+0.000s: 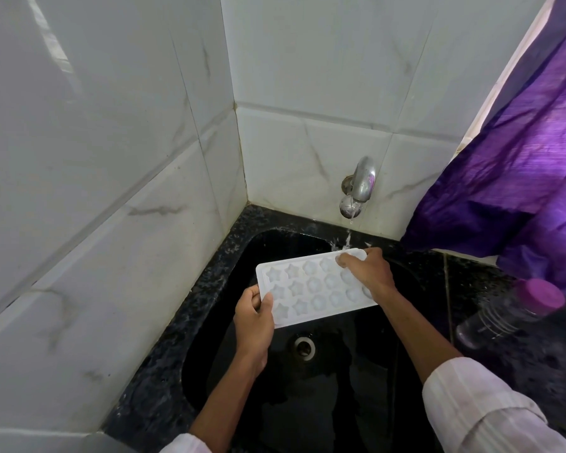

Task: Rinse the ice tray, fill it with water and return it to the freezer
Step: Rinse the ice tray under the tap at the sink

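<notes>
White plastic star-moulded ice tray (317, 286), pinched by our left grip (254, 317) and right grip (368, 271), may splash: the steel tap (360, 184) above strikes its corner.

ice tray (314, 289): matt white plastic | tap (361, 184): shiny metal | sink (386, 380): glossy black | curtain (530, 165): sheeny purple cloth

Two hands, left hand (254, 318) and right hand (370, 271), and one ice tray (314, 289). One tap (360, 184) at one o'clock, one bottle (510, 312) at four.
</notes>
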